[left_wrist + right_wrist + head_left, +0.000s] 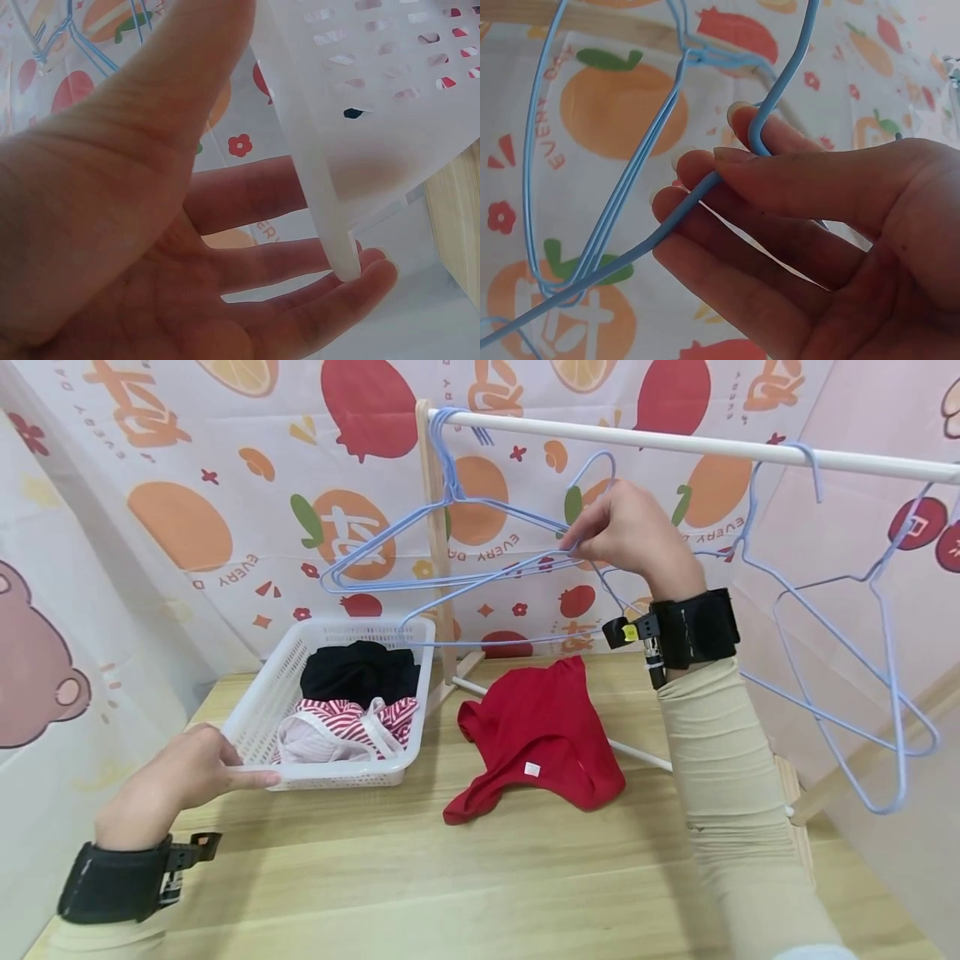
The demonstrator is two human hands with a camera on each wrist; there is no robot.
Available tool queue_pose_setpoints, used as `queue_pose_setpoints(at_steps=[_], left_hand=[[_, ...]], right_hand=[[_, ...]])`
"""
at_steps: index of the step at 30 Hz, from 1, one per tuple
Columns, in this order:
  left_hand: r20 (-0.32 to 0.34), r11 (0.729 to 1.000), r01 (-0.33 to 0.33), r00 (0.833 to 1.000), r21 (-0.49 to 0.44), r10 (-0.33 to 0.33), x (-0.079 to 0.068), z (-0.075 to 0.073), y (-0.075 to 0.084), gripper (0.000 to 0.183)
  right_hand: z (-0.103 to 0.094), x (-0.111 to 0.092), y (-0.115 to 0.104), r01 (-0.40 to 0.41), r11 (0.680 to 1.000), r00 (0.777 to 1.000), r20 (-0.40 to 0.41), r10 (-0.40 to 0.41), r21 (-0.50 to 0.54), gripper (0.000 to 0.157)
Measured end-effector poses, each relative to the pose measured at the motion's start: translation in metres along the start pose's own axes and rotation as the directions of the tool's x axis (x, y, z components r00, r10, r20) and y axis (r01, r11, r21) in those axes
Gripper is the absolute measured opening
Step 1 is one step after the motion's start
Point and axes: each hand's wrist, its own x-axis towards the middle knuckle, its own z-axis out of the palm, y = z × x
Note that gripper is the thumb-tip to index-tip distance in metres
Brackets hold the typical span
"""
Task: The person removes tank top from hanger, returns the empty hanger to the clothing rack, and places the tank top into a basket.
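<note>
My right hand [626,531] pinches a blue clothes hanger [480,585] just below its hook, thumb against fingertips. In the right wrist view the hanger's wire [679,217] runs between thumb and fingers. The hook is off the rail. My left hand [191,768] holds the white plastic basket [251,693] by its near left corner, thumb over the rim and fingers beneath it. Inside lie a black garment [360,670] and a red-and-white striped garment [345,731]. A red garment [540,735] with a small white label is spread on the table, right of the basket.
A white rail [675,441] on a wooden post [435,527] spans the back. Several blue hangers [375,547] hang bunched at its left end; others [817,610] hang at the right. The wooden table [450,893] stretches in front, and a printed curtain [247,527] stands behind.
</note>
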Motion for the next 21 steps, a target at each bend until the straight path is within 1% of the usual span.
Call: queue_pose_setpoints(at_steps=[6, 11, 13, 15, 19, 21], left_hand=[[-0.015, 1.0, -0.01, 1.0, -0.001, 0.01, -0.001, 0.001, 0.0, 0.051], [-0.016, 1.0, -0.019, 1.0, -0.001, 0.019, 0.0, 0.002, 0.001, 0.049], [-0.005, 1.0, -0.009, 1.0, -0.006, 0.009, -0.001, 0.002, 0.001, 0.05], [-0.008, 1.0, -0.011, 1.0, -0.005, 0.011, -0.001, 0.002, 0.001, 0.05], [-0.019, 1.0, -0.014, 1.0, -0.004, 0.014, -0.002, 0.002, 0.001, 0.05], [-0.024, 1.0, -0.015, 1.0, -0.002, 0.015, -0.003, 0.002, 0.001, 0.051]], right_hand=[[-0.006, 0.011, 0.009, -0.056, 0.998, 0.996, 0.063, 0.056, 0.004, 0.019], [-0.013, 0.021, 0.019, -0.114, 0.993, 0.991, 0.07, 0.114, -0.008, 0.02], [-0.016, 0.024, 0.022, -0.134, 0.991, 0.989, 0.062, 0.134, -0.005, 0.02], [-0.018, 0.027, 0.023, -0.152, 0.988, 0.987, 0.048, 0.152, 0.0, 0.02], [-0.022, 0.031, 0.022, -0.174, 0.985, 0.985, -0.004, 0.174, 0.02, 0.02], [-0.022, 0.033, 0.021, -0.182, 0.983, 0.983, -0.031, 0.182, 0.014, 0.02]])
